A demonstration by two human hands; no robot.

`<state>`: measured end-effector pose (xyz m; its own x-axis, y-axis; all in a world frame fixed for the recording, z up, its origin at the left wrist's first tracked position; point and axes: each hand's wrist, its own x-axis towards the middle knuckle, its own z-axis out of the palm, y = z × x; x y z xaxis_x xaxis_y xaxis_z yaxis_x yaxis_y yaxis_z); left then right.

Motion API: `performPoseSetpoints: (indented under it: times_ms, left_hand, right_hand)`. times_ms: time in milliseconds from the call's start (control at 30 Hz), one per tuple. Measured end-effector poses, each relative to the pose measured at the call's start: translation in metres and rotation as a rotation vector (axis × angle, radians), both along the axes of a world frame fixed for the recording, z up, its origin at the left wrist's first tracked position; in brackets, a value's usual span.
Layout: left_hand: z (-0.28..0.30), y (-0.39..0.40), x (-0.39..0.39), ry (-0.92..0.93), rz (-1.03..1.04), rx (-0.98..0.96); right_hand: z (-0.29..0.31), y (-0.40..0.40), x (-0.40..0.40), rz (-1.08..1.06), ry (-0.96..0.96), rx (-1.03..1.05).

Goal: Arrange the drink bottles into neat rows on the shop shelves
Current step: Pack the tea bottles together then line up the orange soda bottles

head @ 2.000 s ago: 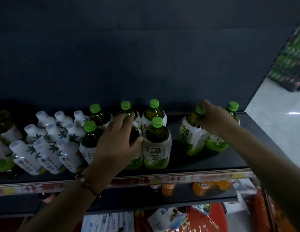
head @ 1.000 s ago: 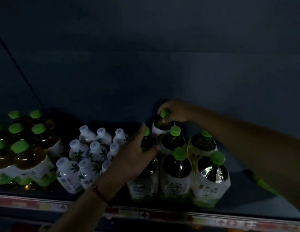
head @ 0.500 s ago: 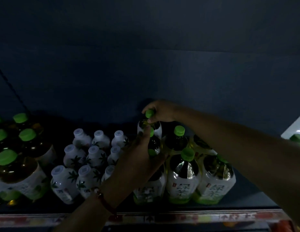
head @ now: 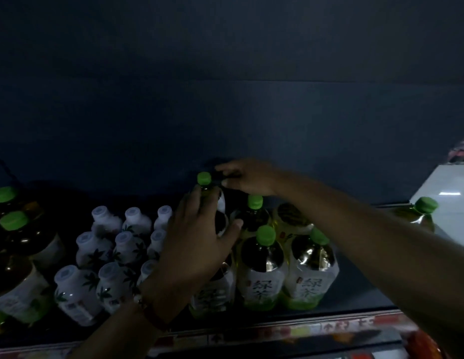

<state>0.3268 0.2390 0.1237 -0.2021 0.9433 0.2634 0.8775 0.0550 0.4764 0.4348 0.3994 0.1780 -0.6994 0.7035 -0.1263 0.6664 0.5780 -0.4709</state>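
Both hands open on green-cap btls (head: 262, 265), dark shelf (head: 355, 286), navy back wall (head: 225, 86).

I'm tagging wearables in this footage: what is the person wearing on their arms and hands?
Both forearms are bare, with no sleeves or gloves in view. The left hand has a thin reddish beaded bracelet at the wrist. The right hand shows nothing worn.

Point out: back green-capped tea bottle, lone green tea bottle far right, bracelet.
Back green-capped tea bottle (head: 204, 178), head view, on its cap.
Lone green tea bottle far right (head: 425, 204), head view, on its cap.
Bracelet (head: 151, 311), head view, on the left-wrist band.
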Motion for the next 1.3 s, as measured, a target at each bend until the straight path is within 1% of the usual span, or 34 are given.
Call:
performPoseSetpoints:
  times_ms: [33, 100, 167, 267, 300, 333, 400, 467, 533, 633, 733, 800, 933, 1000, 1067, 1167, 1233, 1300]
  left_hand:
    - [0.009, 0.002, 0.009, 0.043, -0.055, 0.036]
    - [0.022, 0.009, 0.035, 0.063, -0.193, 0.046]
    - [0.026, 0.021, 0.063, 0.050, -0.270, -0.012]
    - [0.017, 0.043, 0.098, 0.114, -0.239, -0.135]
    - [0.012, 0.049, 0.104, 0.128, -0.198, -0.186]
    - [0.007, 0.053, 0.109, 0.145, -0.150, -0.218]
    - [0.002, 0.054, 0.115, 0.181, -0.067, -0.212]
    - [0.002, 0.048, 0.119, 0.200, -0.027, -0.186]
    - [0.004, 0.045, 0.120, 0.200, -0.005, -0.179]
    - [0.004, 0.045, 0.120, 0.211, 0.022, -0.163]
    - [0.003, 0.045, 0.119, 0.210, 0.044, -0.138]
    - [0.003, 0.044, 0.118, 0.215, 0.048, -0.112]
    - [0.003, 0.038, 0.113, 0.174, 0.006, -0.086]
    - [0.004, 0.032, 0.106, 0.155, -0.014, -0.061]
    - [0.003, 0.025, 0.089, 0.137, 0.038, -0.009]
    - [0.006, 0.018, 0.049, 0.030, 0.161, 0.006]
    - [0.011, 0.014, 0.021, -0.081, 0.197, -0.070]
    - [0.023, 0.013, 0.001, -0.253, 0.180, -0.157]
  right_hand:
    - [0.003, -0.003, 0.021, -0.029, 0.008, 0.057]
    - [0.004, -0.006, 0.072, -0.114, 0.003, 0.209]
    - [-0.004, -0.004, 0.133, -0.250, -0.042, 0.324]
    - [-0.029, -0.001, 0.226, -0.682, -0.259, 0.404]
    - [-0.039, -0.002, 0.251, -0.788, -0.272, 0.378]
    - [-0.048, -0.003, 0.270, -0.849, -0.225, 0.320]
    - [-0.062, -0.004, 0.296, -0.854, -0.047, 0.209]
    - [-0.067, -0.001, 0.312, -0.875, 0.088, 0.193]
    - [-0.063, 0.006, 0.322, -0.918, 0.142, 0.224]
    - [-0.057, 0.016, 0.324, -0.830, 0.155, 0.250]
    - [-0.052, 0.025, 0.309, -0.739, 0.188, 0.249]
    - [-0.043, 0.032, 0.294, -0.708, 0.260, 0.247]
    - [-0.003, 0.045, 0.254, -0.596, 0.398, 0.254]
    - [0.020, 0.050, 0.226, -0.507, 0.405, 0.295]
    - [0.038, 0.055, 0.192, -0.429, 0.412, 0.325]
    - [0.045, 0.059, 0.133, -0.289, 0.338, 0.316]
    - [0.034, 0.060, 0.093, -0.193, 0.231, 0.288]
    - [0.017, 0.057, 0.059, -0.130, 0.142, 0.252]
